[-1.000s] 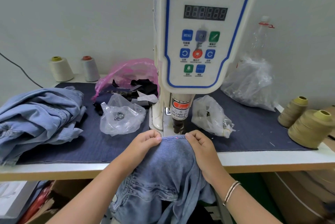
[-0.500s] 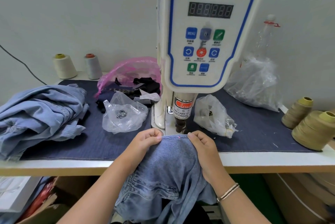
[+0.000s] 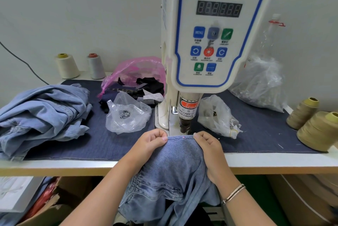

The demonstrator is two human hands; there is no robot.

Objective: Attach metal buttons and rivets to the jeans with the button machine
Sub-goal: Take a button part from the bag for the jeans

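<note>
Left hand and right hand pinch the jeans edge taut under the servo button machine head, a red dot on the hem

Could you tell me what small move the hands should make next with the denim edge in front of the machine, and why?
Probably a short push forward. The left hand and right hand pinch the top edge of the light blue denim jeans taut, but that edge appears to lie just short of the dark metal punch head of the white servo button machine. A faint red dot sits on the hem.
</note>
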